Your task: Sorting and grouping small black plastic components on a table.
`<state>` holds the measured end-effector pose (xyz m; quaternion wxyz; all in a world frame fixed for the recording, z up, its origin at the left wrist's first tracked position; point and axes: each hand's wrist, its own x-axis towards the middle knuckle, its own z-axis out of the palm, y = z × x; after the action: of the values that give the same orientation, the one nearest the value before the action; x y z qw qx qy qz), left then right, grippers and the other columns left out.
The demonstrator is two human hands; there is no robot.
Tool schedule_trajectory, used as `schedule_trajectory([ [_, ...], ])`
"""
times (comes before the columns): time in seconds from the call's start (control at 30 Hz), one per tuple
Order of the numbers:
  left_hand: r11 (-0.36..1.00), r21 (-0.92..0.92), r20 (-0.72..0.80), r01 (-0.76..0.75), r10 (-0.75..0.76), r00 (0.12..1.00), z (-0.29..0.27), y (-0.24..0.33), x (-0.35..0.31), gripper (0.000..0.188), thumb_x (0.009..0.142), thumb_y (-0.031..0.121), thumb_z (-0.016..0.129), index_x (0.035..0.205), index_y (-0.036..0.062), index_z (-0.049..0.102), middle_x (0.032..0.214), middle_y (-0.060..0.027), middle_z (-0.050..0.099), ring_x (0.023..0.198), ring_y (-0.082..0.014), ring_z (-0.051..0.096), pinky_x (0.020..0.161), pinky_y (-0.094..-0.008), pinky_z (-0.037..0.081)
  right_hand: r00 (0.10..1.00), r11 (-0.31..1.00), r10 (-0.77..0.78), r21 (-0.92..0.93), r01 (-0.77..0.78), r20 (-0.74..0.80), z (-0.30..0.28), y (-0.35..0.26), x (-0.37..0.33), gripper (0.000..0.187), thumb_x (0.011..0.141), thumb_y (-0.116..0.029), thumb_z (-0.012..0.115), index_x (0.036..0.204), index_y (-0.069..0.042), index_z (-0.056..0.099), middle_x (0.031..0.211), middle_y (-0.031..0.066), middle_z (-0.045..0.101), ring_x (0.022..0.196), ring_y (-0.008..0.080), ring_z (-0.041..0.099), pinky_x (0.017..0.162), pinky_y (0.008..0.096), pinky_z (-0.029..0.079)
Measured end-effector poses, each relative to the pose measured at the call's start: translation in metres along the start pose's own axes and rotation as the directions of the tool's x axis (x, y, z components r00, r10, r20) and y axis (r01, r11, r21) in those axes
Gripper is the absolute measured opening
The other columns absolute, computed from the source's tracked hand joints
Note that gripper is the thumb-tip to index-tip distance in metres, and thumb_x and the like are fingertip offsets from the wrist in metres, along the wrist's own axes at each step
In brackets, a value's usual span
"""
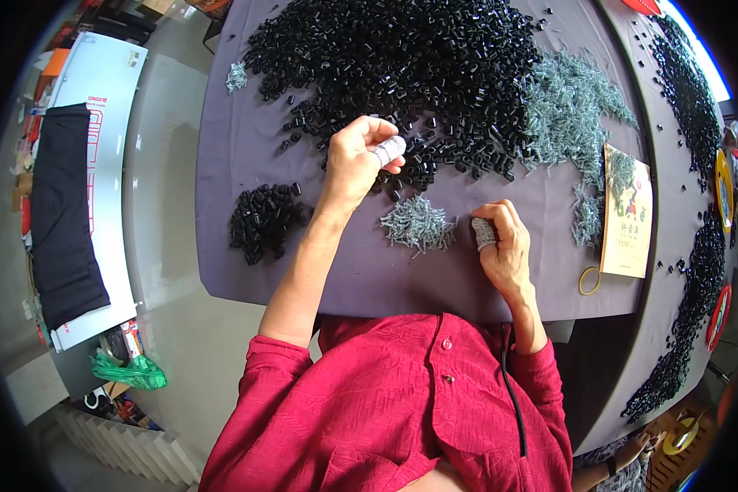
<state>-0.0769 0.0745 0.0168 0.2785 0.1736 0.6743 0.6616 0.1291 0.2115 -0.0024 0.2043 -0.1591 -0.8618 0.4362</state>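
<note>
My left hand [359, 156] is raised over the near edge of a large heap of small black plastic pieces [394, 57]. Its fingers curl in toward a thumb wrapped in white tape; whatever lies between them is too small to make out. Closer to me on the right, my right hand [504, 250] has its fingers bent against a thumb in a grey knitted cover, and their contents are hidden. Between the hands lies a small pile of thin grey screw-like pins [418, 225]. A separate pile of black pieces [266, 220] sits left of my left forearm.
More grey pins [570, 107] spread at the right, partly over a booklet [627, 234] beside a yellow ring [589, 280]. Another table on the right carries black pieces [697, 279]; another person's hand [631, 451] shows below. At left, black cloth [66, 213] lies on a white box [116, 189].
</note>
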Motion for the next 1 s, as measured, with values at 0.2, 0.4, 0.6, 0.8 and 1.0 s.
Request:
schedule_trajectory([
  [0.2, 0.95, -0.291, 0.145, 0.115, -0.075, 0.987, 0.003, 0.0, -0.022, 0.021, 0.087, -0.002, 0.06, 0.108, -0.0035, 0.064, 0.085, -0.0101, 0.068, 0.071, -0.0155, 0.067, 0.064, -0.0265, 0.057, 0.997, 0.989, 0.072, 0.13, -0.066, -0.039, 0.003, 0.0, -0.001, 0.038, 0.062, 0.017, 0.041, 0.092, -0.001, 0.056, 0.087, 0.0131, 0.055, 0.078, 0.0309, 0.057, 0.072, 0.0323, 0.047],
  [0.4, 0.926, -0.35, 0.19, 0.144, -0.081, 0.978, 0.008, 0.005, -0.032, 0.024, 0.086, -0.002, 0.06, 0.11, -0.002, 0.064, 0.088, -0.0101, 0.067, 0.073, -0.016, 0.067, 0.065, -0.027, 0.057, 0.993, 0.983, 0.112, 0.146, -0.107, -0.025, 0.001, 0.003, -0.005, 0.036, 0.063, 0.018, 0.044, 0.092, -0.001, 0.056, 0.086, 0.012, 0.055, 0.077, 0.0273, 0.056, 0.071, 0.0298, 0.046],
  [0.6, 0.999, -0.03, -0.004, 0.039, -0.039, 0.999, 0.004, 0.0, -0.022, 0.018, 0.084, -0.003, 0.062, 0.102, -0.0043, 0.065, 0.078, -0.009, 0.067, 0.063, -0.0121, 0.065, 0.056, -0.024, 0.056, 0.994, 0.987, 0.113, 0.115, -0.112, -0.001, 0.001, -0.001, -0.005, 0.034, 0.064, 0.016, 0.045, 0.091, -0.001, 0.056, 0.086, 0.0122, 0.055, 0.076, 0.0292, 0.056, 0.071, 0.0312, 0.047],
  [0.8, 0.969, 0.244, 0.051, -0.027, 0.016, 0.999, 0.05, 0.013, 0.015, 0.011, 0.084, 0.005, 0.065, 0.093, -0.0009, 0.068, 0.076, -0.0072, 0.068, 0.058, -0.0108, 0.063, 0.048, -0.0229, 0.051, 0.997, 0.995, 0.075, 0.068, -0.073, -0.021, 0.004, 0.0, -0.004, 0.035, 0.061, 0.014, 0.046, 0.09, -0.002, 0.056, 0.086, 0.0128, 0.056, 0.078, 0.0331, 0.058, 0.072, 0.0345, 0.048],
  [1.0, 0.588, 0.794, 0.078, -0.153, 0.151, 0.985, 0.005, 0.016, 0.052, 0.019, 0.076, 0.023, 0.07, 0.085, 0.0072, 0.072, 0.077, -0.0094, 0.07, 0.07, -0.0188, 0.067, 0.069, -0.0326, 0.051, 0.999, 0.998, 0.03, 0.051, -0.028, -0.027, 0.002, 0.002, -0.005, 0.035, 0.061, 0.012, 0.049, 0.091, -0.002, 0.057, 0.086, 0.0132, 0.056, 0.078, 0.0333, 0.058, 0.071, 0.0344, 0.048],
])
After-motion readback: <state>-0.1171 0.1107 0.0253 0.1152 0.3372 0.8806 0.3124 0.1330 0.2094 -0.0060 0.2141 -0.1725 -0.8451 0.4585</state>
